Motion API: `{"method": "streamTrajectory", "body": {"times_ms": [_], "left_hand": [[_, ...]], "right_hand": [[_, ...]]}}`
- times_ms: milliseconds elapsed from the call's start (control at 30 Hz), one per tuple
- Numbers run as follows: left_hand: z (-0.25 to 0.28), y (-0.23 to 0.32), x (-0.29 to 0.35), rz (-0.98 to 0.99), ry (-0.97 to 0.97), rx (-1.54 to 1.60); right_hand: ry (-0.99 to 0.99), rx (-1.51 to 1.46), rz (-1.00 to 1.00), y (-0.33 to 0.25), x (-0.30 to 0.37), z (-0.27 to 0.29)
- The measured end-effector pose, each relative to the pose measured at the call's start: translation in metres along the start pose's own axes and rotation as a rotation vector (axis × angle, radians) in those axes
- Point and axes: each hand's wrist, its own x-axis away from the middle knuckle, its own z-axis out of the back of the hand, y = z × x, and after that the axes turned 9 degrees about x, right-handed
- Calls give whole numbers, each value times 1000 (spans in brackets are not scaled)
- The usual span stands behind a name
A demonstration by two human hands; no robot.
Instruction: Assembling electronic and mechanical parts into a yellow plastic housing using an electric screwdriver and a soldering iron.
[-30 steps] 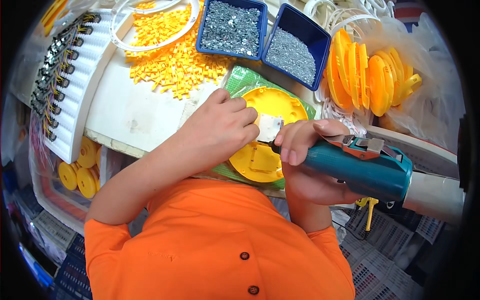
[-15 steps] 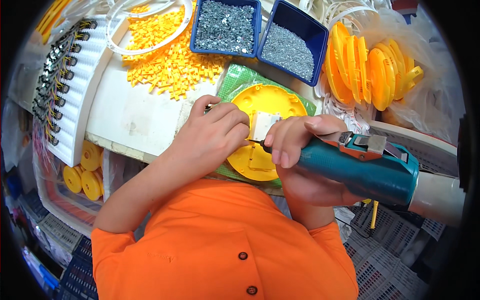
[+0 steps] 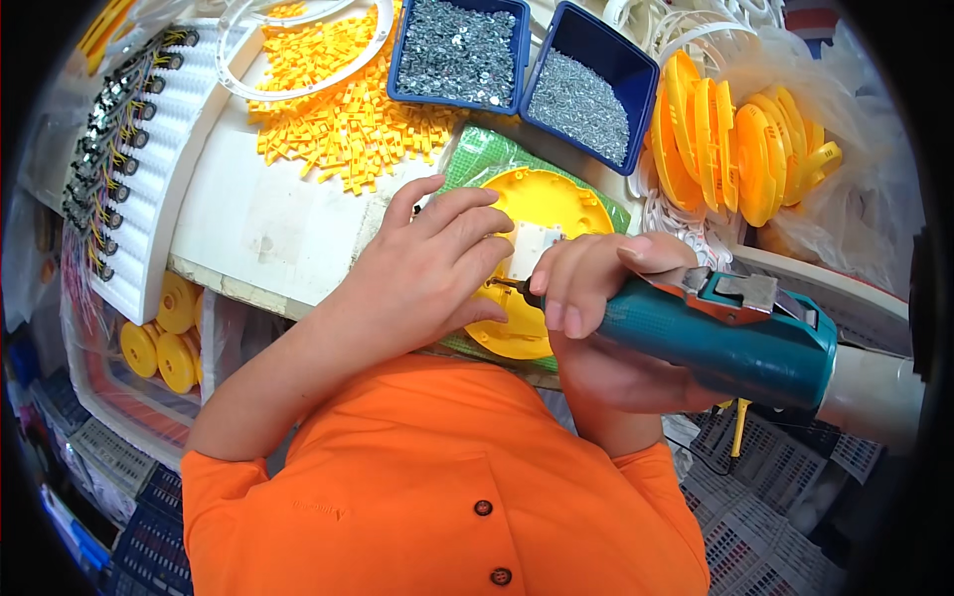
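Left hand (image 3: 425,253) with fingers spread over a round yellow case (image 3: 556,204) mid-frame, cannot tell if it holds anything, right hand (image 3: 596,278) wrapped around a blue-green power screwdriver (image 3: 720,343), little yellow bits (image 3: 338,139) at upper left.

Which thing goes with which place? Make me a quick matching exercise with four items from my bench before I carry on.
Things:
1. teal power screwdriver
2. round yellow shell
3. small yellow pieces
4. orange-yellow discs

Places:
A. in a loose heap, left of the blue bins
B. lying on the green mat
C. standing on edge at the right, by the clear plastic
D. gripped in the right hand

Pairs: 1-D, 2-B, 3-A, 4-C
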Motion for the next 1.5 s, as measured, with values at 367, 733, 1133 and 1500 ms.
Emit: {"method": "streamTrajectory", "body": {"times_ms": [367, 733, 1133, 1500], "left_hand": [[-7, -5, 5, -34, 13, 23], [9, -1, 3, -4, -107, -75], [24, -20, 16, -40, -247, 0], [25, -21, 14, -56, -226, 6]], "right_hand": [[-5, 29, 12, -3, 0, 0], [-50, 11, -24, -1, 5, -2], [30, 30, 86, 24, 4, 3], [22, 41, 50, 23, 2, 1]]}}
